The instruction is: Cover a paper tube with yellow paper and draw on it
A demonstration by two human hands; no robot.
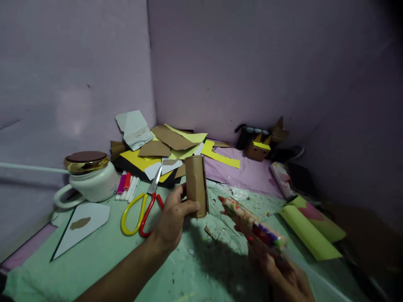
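A folded brown cardboard piece (195,182) stands upright in my left hand (174,216), thumb on its front face and fingers behind it. To its right, my right hand (272,264) is closed round a glue gun (248,218) with a colourful patterned body. The gun's reddish tip points up and left toward the cardboard, with a gap between them. A small red light shows on the gun. Just left of my left hand lie scissors (140,218) with yellow and red handles.
Paper and cardboard scraps (176,140) are piled at the back. A lidded white mug (94,182), markers (127,186) and a white cut piece (94,216) lie left. Right are a small cardboard box (258,152) and yellow-green paper (307,230).
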